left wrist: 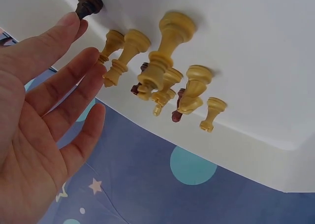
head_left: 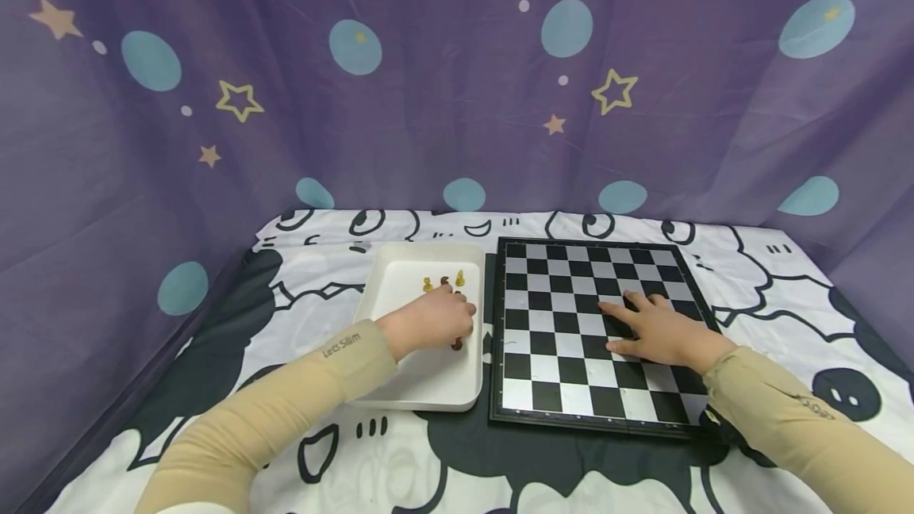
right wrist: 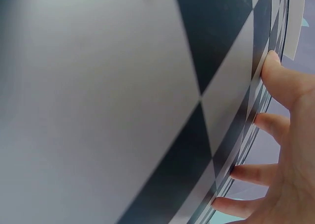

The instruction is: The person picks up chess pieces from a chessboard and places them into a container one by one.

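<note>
My left hand [head_left: 432,317] reaches down into a white tray [head_left: 389,402]. Its thumb and index finger pinch the top of a dark brown chess piece [left wrist: 89,3], whose round base shows in the left wrist view; the other fingers stay extended. Yellow chess pieces stand beside the fingers, including a tall king [left wrist: 173,29], a knight [left wrist: 198,79] and a small rook [left wrist: 215,108]. Two reddish-brown pieces are partly hidden behind them. My right hand [head_left: 658,331] rests with spread fingers on the black-and-silver chessboard [head_left: 539,343], its fingertips on the squares.
The tray stands close to the left of the board, with a narrow gap between. Under both lies a black-and-white cartoon cloth [head_left: 385,466]. A purple curtain [head_left: 443,117] with stars and blue spots hangs behind and at the sides.
</note>
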Action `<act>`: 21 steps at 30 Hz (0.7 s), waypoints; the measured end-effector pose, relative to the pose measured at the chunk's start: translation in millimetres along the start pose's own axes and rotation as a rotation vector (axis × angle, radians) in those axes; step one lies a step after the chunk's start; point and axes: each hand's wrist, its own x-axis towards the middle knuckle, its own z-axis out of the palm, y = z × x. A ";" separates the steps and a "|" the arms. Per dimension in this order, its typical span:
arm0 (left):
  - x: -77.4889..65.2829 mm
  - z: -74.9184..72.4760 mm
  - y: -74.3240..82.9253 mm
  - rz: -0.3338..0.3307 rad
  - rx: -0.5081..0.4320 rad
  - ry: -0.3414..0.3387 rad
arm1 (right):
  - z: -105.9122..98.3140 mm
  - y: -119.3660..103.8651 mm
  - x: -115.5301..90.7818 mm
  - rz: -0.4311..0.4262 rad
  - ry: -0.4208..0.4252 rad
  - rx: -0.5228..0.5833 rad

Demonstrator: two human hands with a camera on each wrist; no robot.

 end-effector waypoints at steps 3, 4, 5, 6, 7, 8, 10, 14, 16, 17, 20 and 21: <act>0.2 1.6 -0.5 -0.004 -0.001 -0.006 | 0.9 0.1 0.7 0.002 -0.006 0.002; 0.3 2.6 -0.7 -0.005 -0.001 -0.008 | 1.2 0.2 0.9 0.002 -0.008 0.002; 0.4 3.5 -0.8 -0.008 -0.006 -0.010 | 1.5 0.3 1.1 0.002 -0.011 0.001; 0.5 4.4 -0.9 -0.009 -0.008 -0.011 | 1.5 0.1 1.1 0.002 -0.012 0.001; 0.4 4.9 -1.0 -0.009 -0.010 -0.010 | 1.4 0.0 1.0 0.003 -0.013 0.003; 0.1 5.4 -1.3 -0.009 -0.014 -0.010 | 1.3 -0.2 1.0 0.005 -0.014 0.006; -1.3 4.9 -1.8 -0.012 -0.030 -0.003 | 1.0 0.2 0.8 0.003 -0.015 0.006; -4.4 2.1 -4.2 0.001 -0.043 0.035 | 1.1 1.5 -0.3 0.007 -0.015 0.007; -5.4 1.9 -6.3 0.011 -0.042 0.066 | 1.4 2.3 -0.6 0.006 -0.010 0.007; -5.9 1.8 -7.5 0.016 -0.044 0.079 | 1.8 2.7 -0.4 0.007 -0.006 0.008; -8.0 -0.3 -10.7 0.017 -0.068 0.113 | 2.3 4.1 0.0 0.002 0.005 0.010; -9.0 -1.2 -11.7 0.016 -0.081 0.126 | 2.2 4.5 0.0 0.000 0.009 0.011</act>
